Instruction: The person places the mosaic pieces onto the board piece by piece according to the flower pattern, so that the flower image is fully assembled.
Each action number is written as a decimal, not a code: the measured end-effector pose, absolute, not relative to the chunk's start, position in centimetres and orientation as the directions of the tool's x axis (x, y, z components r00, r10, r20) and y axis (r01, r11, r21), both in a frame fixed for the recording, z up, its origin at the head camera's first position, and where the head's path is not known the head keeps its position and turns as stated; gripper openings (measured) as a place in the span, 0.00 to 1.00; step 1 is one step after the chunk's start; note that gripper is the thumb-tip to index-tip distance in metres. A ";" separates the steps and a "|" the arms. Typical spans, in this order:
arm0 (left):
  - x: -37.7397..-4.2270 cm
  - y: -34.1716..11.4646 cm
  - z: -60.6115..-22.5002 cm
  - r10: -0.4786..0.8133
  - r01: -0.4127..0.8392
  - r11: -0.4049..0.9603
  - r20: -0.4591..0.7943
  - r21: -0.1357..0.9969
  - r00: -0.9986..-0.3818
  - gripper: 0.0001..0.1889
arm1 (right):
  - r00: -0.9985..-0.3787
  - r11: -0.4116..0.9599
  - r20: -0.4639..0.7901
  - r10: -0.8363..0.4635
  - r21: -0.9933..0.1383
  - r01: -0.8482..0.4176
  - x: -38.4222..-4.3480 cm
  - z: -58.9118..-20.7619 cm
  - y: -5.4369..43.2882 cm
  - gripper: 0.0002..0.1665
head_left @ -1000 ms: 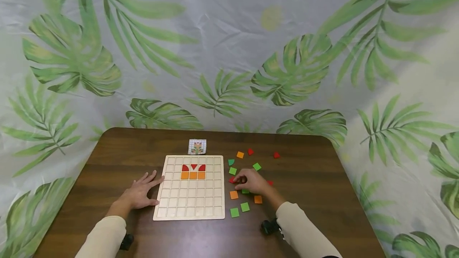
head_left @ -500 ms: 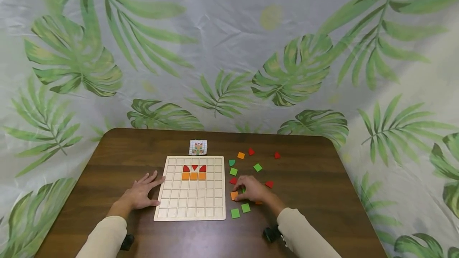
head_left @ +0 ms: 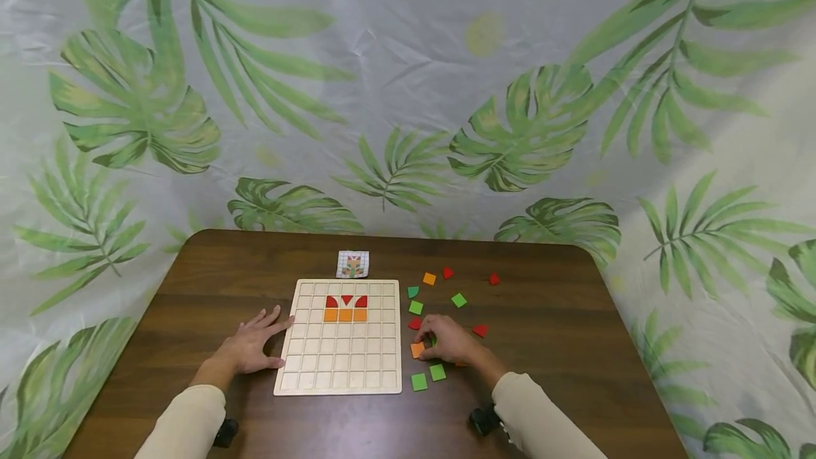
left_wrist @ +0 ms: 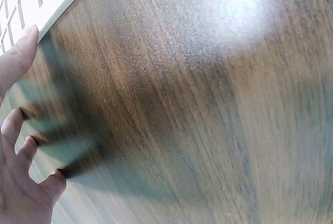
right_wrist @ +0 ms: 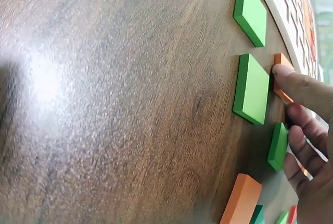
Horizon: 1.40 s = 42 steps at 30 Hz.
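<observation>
My left hand [head_left: 251, 346] lies spread on the table, its thumb and index fingertip at the left edge of the pale gridded board [head_left: 341, 360]. The left wrist view shows the thumb [left_wrist: 23, 47] touching the board's rim. My right hand [head_left: 449, 340] pinches an orange square tile [head_left: 417, 350] just right of the board; the thumb is on its near edge in the right wrist view. On the board, red pieces [head_left: 347, 299] form a row above a row of orange squares [head_left: 346, 315]. A green tile [right_wrist: 278, 146] sits under the right hand's fingers.
Several loose tiles lie right of the board: green squares [head_left: 418, 382], red pieces [head_left: 480, 331], an orange square [head_left: 430, 279] and a teal quarter-round piece [head_left: 413, 292]. A small printed pattern card [head_left: 353, 264] lies behind the board. Leaf-printed cloth [head_left: 408, 91] hangs behind the table.
My right hand has moved slightly toward me, from beside a red piece to the orange square tile, and has its fingers at that tile. My left hand stays at the board's edge.
</observation>
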<state>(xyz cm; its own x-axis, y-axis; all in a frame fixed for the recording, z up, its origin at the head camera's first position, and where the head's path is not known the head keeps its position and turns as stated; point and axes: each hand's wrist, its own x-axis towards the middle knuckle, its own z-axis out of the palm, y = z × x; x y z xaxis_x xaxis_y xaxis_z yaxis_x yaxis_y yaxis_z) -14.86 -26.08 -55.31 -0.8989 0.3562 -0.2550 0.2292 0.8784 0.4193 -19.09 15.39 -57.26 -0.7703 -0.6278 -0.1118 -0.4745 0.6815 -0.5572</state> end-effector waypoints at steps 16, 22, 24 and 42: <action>-14.8 -26.0 -55.1 0.347 0.219 0.880 -0.257 0.420 -0.902 0.45 | -0.805 0.658 -0.117 -0.582 -0.649 -0.381 -18.8 -57.1 15.0 0.12; -14.7 -25.9 -55.0 0.349 0.217 0.877 -0.259 0.429 -0.901 0.45 | -0.807 0.651 -0.113 -0.580 -0.660 -0.375 -18.8 -56.7 14.7 0.08; -14.7 -25.9 -55.0 0.348 0.216 0.878 -0.260 0.427 -0.901 0.45 | -0.809 0.652 -0.120 -0.576 -0.664 -0.366 -18.8 -56.6 14.6 0.06; -14.7 -25.9 -55.2 0.354 0.231 0.881 -0.250 0.413 -0.902 0.44 | -0.813 0.566 -0.073 -0.578 -0.753 -0.335 -20.3 -55.9 11.2 0.04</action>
<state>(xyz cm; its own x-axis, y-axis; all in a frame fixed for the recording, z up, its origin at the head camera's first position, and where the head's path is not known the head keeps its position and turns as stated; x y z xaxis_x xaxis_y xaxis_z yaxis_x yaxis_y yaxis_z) -14.69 -25.88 -55.20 -0.9015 0.3536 -0.2496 0.2312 0.8809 0.4129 -20.32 11.21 -55.89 -0.8126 -0.5782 -0.0734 -0.3351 0.5665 -0.7528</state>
